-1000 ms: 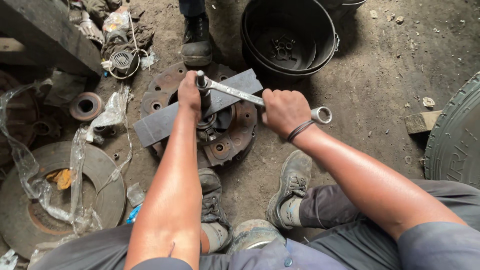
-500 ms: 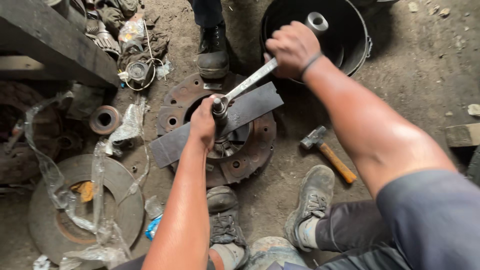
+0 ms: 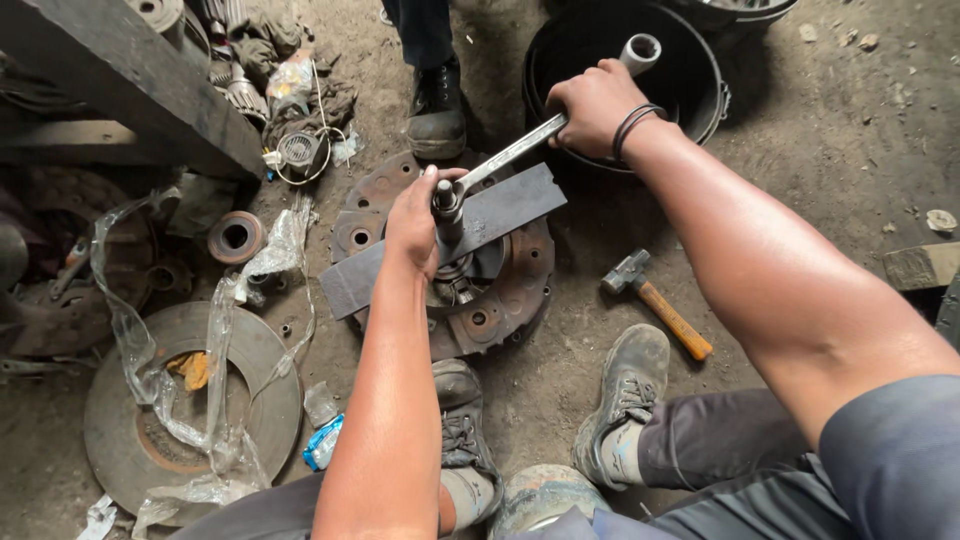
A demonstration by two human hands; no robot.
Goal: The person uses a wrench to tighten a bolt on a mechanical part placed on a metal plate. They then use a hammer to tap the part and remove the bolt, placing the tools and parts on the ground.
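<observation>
- Head view: the left hand (image 3: 415, 222) sits near the centre of the frame, fingers wrapped around the upright socket end (image 3: 447, 208) of a long steel wrench (image 3: 510, 153), steadying it over the hub of a rusty round clutch plate (image 3: 505, 300) that lies on the dirt floor.
- The right hand (image 3: 592, 105) is at about 1 o'clock from the left one, closed in a fist around the wrench's handle near its ring end (image 3: 640, 48); dark bands circle that wrist.
- A flat grey metal bar (image 3: 510, 208) lies across the plate, running from 8 o'clock to 2 o'clock beneath the wrench.
- A black bucket (image 3: 700, 90) stands at 1 o'clock of the plate, just behind the right hand.
- A hammer (image 3: 655, 300) with a wooden handle lies on the ground at 3 o'clock of the plate.
- Another person's black boot (image 3: 435, 105) stands at 12 o'clock, touching the plate's rim.
- The person's own worn shoes (image 3: 625, 395) rest at 6 o'clock.
- A large rusty disc (image 3: 120, 440) with crumpled clear plastic over it lies at 8 o'clock; a small metal ring (image 3: 236, 237) sits at 9 o'clock.
</observation>
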